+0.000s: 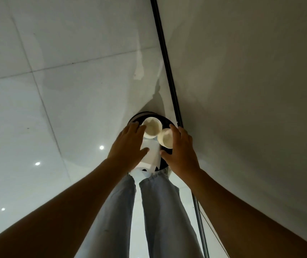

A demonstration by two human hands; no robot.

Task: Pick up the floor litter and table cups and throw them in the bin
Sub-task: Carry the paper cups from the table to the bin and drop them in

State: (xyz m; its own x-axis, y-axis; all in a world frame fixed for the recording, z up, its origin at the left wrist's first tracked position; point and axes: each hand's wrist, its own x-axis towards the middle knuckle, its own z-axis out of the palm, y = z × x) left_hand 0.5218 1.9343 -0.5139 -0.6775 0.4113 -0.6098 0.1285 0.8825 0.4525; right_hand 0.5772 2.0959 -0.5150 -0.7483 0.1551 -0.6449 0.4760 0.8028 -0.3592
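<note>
Straight below me stands a round black bin (164,121) on the floor, against the wall. Over its mouth are two white paper cups, one (151,127) to the left and one (166,139) to the right, and a white sheet of paper (151,154). My left hand (127,144) is beside the left cup, thumb on the paper. My right hand (181,148) is at the right cup, thumb near the paper. Both hands' fingers look fairly straight. Whether the cups are held or falling I cannot tell.
A glossy white tiled floor (55,108) spreads out to the left. A grey wall (251,90) with a black skirting strip (164,53) rises on the right. My legs in light jeans (158,211) stand just behind the bin.
</note>
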